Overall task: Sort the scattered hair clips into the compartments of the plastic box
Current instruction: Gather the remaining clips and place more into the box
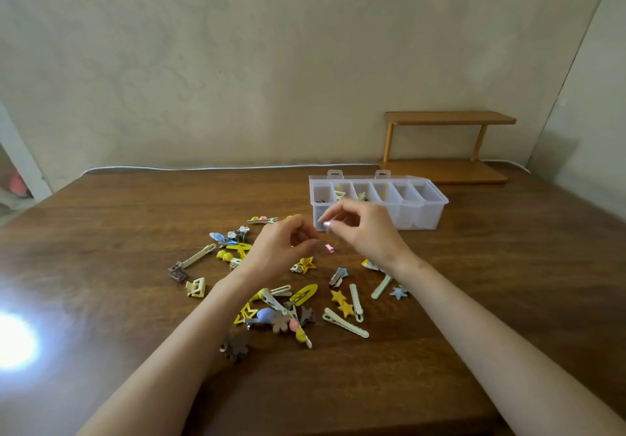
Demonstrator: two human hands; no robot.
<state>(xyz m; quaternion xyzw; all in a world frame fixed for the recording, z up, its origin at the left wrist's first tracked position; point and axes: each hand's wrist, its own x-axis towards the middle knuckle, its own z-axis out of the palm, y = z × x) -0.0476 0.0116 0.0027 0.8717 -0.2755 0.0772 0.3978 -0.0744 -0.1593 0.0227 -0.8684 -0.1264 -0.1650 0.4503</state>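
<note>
Above a pink clip [329, 248], right hand [367, 232] hovers half-curled.

Brown wooden table [135, 232] with a bright glare [13, 340] on its near left, backed by a plain cream wall [271, 63], a small two-level wooden shelf [447, 118] at the far right, a white cable [237, 167] along the far edge.

You have a brown wooden table [135, 232] before you, with a white cable [203, 167] along its far edge. A small wooden shelf [447, 118] stands far right.
</note>
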